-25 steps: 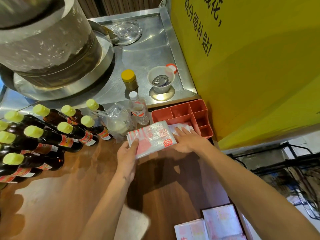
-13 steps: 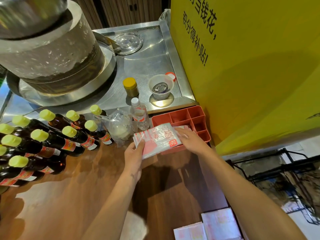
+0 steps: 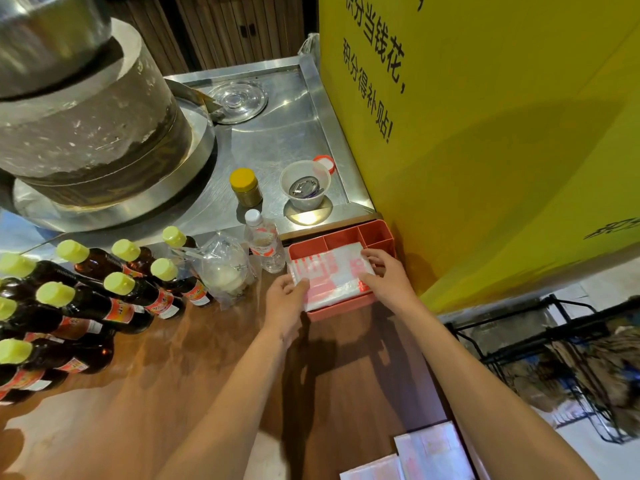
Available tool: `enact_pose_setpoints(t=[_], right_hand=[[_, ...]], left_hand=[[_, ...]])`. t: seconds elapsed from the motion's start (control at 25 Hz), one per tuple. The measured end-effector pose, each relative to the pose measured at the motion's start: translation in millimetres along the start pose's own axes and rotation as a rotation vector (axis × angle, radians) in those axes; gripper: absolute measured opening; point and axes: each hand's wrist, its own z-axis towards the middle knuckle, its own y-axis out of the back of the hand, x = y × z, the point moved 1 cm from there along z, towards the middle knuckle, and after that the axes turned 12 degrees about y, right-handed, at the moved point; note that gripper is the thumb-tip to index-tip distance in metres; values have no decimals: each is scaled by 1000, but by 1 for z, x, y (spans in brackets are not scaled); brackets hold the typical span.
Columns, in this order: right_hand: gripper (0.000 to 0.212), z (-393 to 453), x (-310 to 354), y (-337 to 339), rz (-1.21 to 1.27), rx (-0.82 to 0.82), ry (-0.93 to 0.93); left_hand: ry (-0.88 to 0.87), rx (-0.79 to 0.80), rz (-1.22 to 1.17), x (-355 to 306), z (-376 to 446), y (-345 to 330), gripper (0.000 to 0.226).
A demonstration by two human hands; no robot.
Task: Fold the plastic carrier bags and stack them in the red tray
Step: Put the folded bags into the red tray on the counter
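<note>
A folded white carrier bag with red print (image 3: pixel 330 277) lies in the large front compartment of the red tray (image 3: pixel 341 310), on the wooden counter beside the yellow panel. My left hand (image 3: pixel 285 301) holds the bag's left edge, thumb on top. My right hand (image 3: pixel 386 277) grips its right end, fingers curled over the far corner and thumb at the near edge. More flat white and red bags (image 3: pixel 415 455) lie at the counter's near right corner.
Several dark bottles with yellow caps (image 3: pixel 114 296) lie at the left. A clear bag (image 3: pixel 225 268) and a water bottle (image 3: pixel 263 244) stand left of the tray. Behind are a steel tray (image 3: pixel 273 140) with a jar, a cup and a stone mill (image 3: pixel 86 119). A yellow panel (image 3: pixel 502 133) stands at the right.
Both hands carried the folded bag to the right and set it down into the red tray. The camera tilted so more of the back wall shows.
</note>
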Motion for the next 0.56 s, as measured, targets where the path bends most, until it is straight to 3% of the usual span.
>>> enact_pose_setpoints(t=[0.2,0.36,0.48,0.56], right_hand=[[41,-1,-17,-2,-191,-46,0],[40,-13,-12,-8,-399,-51,157],[50,-23,-15,-16,-635,136,366],[61,-27,-21,-20,-784,339,446]], left_hand=[[-144,-24,204,6,3,11,33],[-295,7,475,15,0,15,42],[-601,-34,940,23,-3,14,51],[-669,-31,1265,30,-3,12,58]])
